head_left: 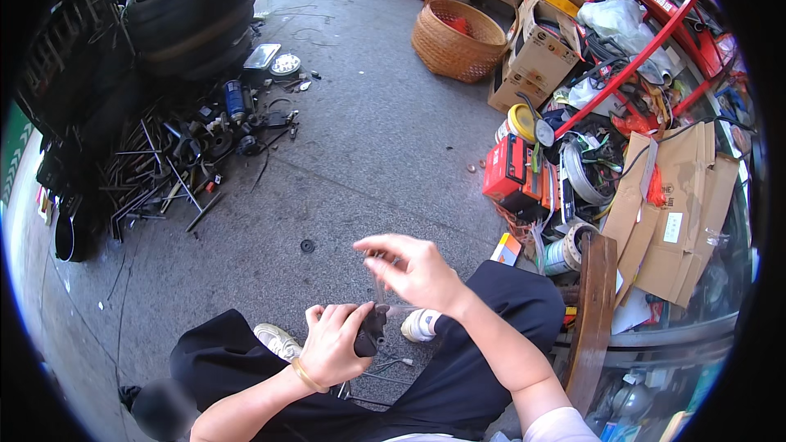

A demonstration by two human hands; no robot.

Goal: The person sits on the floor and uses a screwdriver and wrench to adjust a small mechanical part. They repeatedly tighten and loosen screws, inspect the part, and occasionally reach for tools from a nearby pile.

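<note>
My left hand (332, 336) is wrapped round a dark, blocky part (372, 331) with a small round hole or fitting on its side. I cannot make out its kind. Above and to the right of it is my right hand (413, 272), its fingers bent toward the thumb. Thin, blurred streaks run down from those fingers toward the dark part; what they pinch is too faint to name. Both hands are in front of my bent knees, over the floor. Grey cables (386, 367) lie below the left hand.
A small black ring (307, 245) lies on the floor ahead. Scattered tools (176, 160) and stacked tires (192, 16) are at left. At right are a red battery (509, 170), flattened cardboard (684, 213), a wooden bench edge (591, 319) and a red rack (630, 53). A wicker basket (460, 39) stands farther off.
</note>
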